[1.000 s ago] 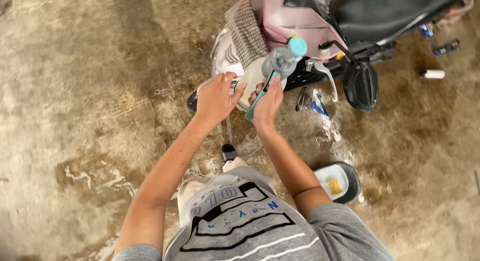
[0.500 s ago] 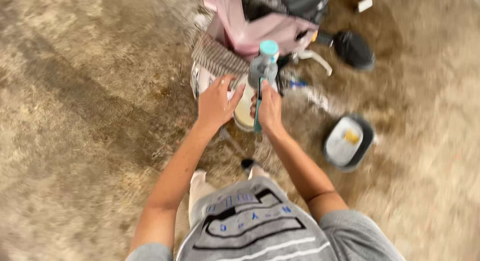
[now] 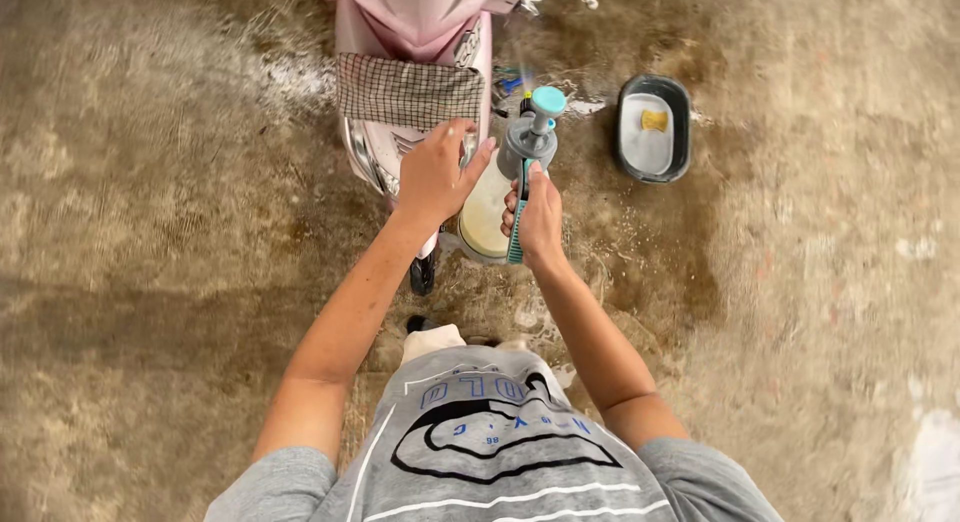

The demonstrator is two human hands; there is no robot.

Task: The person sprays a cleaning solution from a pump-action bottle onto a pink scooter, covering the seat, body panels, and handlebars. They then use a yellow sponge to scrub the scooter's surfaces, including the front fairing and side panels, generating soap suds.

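Head view: the right hand [image 3: 540, 214] is closed around the handle of a pump spray bottle [image 3: 505, 187] with a grey head, teal knob and pale liquid, held upright above the wet concrete floor [image 3: 150, 232]. The left hand [image 3: 435, 172] rests against the bottle's side, fingers loosely spread. Just behind stands a pink scooter [image 3: 415, 22] draped with a checked cloth [image 3: 405, 90]. To the right lies 1 dark basin [image 3: 682, 132] holding a yellow sponge [image 3: 655, 120].

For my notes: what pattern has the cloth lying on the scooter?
The cloth has a fine dark-and-light check, seen in the head view.
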